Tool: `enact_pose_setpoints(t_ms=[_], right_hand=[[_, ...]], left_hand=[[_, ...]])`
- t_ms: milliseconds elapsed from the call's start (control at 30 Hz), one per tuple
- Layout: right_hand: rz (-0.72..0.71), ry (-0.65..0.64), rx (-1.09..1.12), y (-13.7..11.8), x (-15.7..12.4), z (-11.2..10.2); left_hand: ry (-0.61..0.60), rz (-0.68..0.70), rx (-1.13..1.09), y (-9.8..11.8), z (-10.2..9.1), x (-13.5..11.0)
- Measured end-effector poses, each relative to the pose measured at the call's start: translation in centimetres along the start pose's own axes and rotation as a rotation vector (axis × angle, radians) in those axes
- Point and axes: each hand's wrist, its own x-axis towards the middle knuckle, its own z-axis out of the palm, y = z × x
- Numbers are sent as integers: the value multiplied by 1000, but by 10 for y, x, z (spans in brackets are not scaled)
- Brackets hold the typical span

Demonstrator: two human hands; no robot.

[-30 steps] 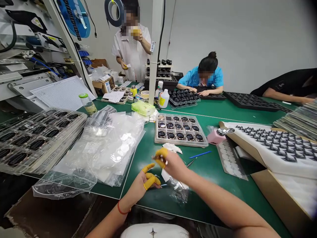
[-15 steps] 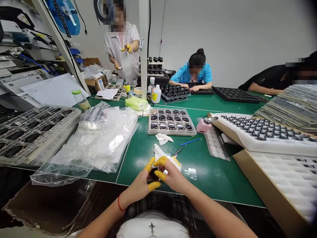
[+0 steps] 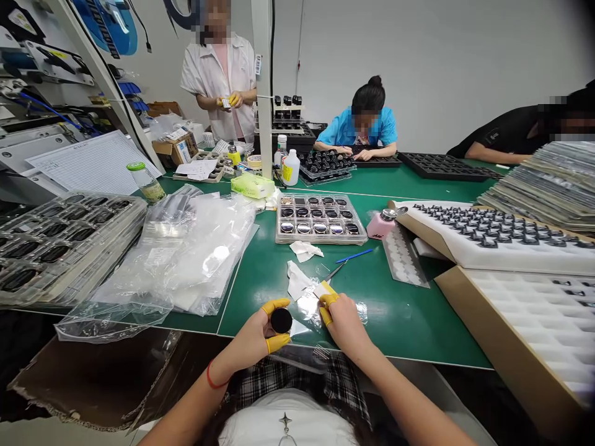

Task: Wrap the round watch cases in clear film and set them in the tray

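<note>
My left hand (image 3: 253, 337) is closed around the edge of a round black disc (image 3: 281, 320), its dark face turned up; finger and thumb wear yellow finger cots. My right hand (image 3: 343, 319), also in yellow finger cots, is bent with its fingertips at a small yellow-and-white piece (image 3: 328, 288) on the table. What those fingertips grip, if anything, I cannot make out. Just beyond lie crumpled white wipes (image 3: 297, 280), a pair of tweezers (image 3: 338, 270) and a blue stick (image 3: 354, 255). A clear plastic film (image 3: 362, 312) lies right of my right hand.
A clear tray of round dark lenses (image 3: 320, 234) stands ahead, with a pink pump bottle (image 3: 382, 224) beside it. Plastic bags (image 3: 186, 260) and stacked trays (image 3: 69, 248) are left; a foam-lined box (image 3: 525, 322) is right. Three co-workers are across the table.
My right hand has left the black disc and moved right to the yellow-and-white piece. My left hand keeps the disc, shifted slightly left. The standing co-worker's hands have come together.
</note>
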Motion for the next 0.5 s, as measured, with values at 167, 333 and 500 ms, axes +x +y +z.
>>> enact_pose_setpoints(t_ms=[167, 333, 500], right_hand=[[-55, 50, -128, -13, 33, -3], [-59, -116, -56, -36, 76, 23], [-106, -61, 2, -9, 98, 13]], left_hand=[[-28, 25, -22, -3, -2, 7], [22, 13, -40, -8, -2, 18], [45, -10, -86, -12, -9, 19]])
